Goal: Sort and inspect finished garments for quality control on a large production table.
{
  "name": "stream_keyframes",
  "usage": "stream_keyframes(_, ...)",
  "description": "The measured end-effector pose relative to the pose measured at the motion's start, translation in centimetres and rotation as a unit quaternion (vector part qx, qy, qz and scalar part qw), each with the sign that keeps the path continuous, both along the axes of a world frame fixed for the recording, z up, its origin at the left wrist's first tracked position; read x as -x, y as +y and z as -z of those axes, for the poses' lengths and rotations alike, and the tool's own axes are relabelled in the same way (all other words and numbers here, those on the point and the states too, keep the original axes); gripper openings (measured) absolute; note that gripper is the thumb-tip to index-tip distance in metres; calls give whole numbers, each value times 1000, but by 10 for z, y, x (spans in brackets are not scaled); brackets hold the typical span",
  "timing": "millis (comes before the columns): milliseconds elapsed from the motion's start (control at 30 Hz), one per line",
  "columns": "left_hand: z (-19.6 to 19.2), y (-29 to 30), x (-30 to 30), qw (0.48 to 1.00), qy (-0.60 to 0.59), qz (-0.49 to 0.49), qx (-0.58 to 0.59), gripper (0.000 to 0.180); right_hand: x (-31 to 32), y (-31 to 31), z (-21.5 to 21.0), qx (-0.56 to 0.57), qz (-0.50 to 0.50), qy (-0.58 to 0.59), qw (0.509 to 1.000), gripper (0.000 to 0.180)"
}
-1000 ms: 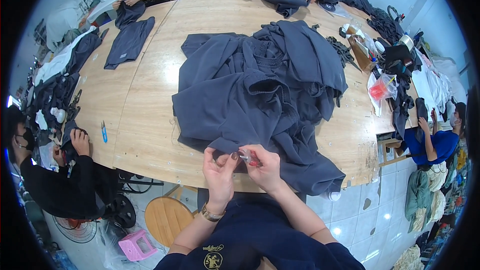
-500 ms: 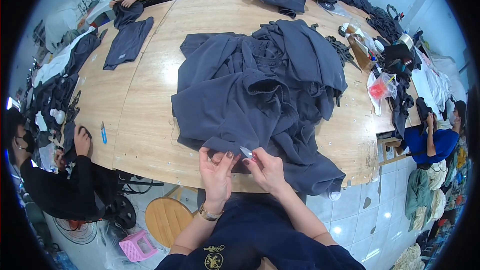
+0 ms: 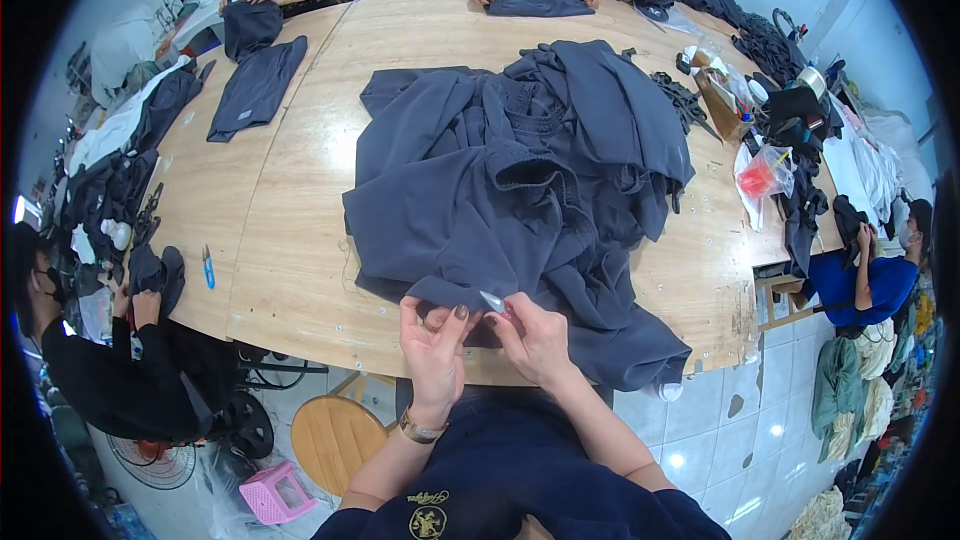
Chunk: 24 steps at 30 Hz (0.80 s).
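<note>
A heap of dark grey garments (image 3: pixel 430 200) with gathered elastic waistbands lies across the wooden table (image 3: pixel 300 190) in front of me. At its near edge my left hand (image 3: pixel 434 350) is closed, thumb and fingers pinching the cloth. My right hand (image 3: pixel 537 343) is wrapped round a small pair of thread snips, mostly hidden in the fingers. The snips' silver pointed blades (image 3: pixel 490 301) stick out toward the upper left, over the cloth just beside my left fingertips. Whether the blades touch a thread is too small to tell.
Blue-handled snips (image 3: pixel 208 268) lie at the left. A folded dark garment (image 3: pixel 258 90) lies far left. Co-workers handle dark cloth around the table. A cardboard box (image 3: pixel 722 105) and a red drink cup (image 3: pixel 758 176) stand at the right. A round wooden stool (image 3: pixel 338 443) is below the edge.
My hands and the snips have barely moved. The co-worker across the table has laid their dark garment flatter, and the one at left has brought both hands together on dark cloth.
</note>
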<state>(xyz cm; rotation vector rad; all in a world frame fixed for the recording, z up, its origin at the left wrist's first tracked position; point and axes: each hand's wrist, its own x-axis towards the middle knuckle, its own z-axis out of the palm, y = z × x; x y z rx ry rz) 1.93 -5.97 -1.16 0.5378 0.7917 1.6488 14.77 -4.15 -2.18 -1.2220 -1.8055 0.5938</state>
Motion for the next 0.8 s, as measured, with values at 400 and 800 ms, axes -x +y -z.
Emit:
stream_keyframes(400,3,-1,2,1000,-15,5,2,35,11,4,-6,47,-10,63,997,26)
stream_keyframes(800,1,-1,-5,999,-4,-43,5,34,10,-6,-5,5,9,-54,998,24)
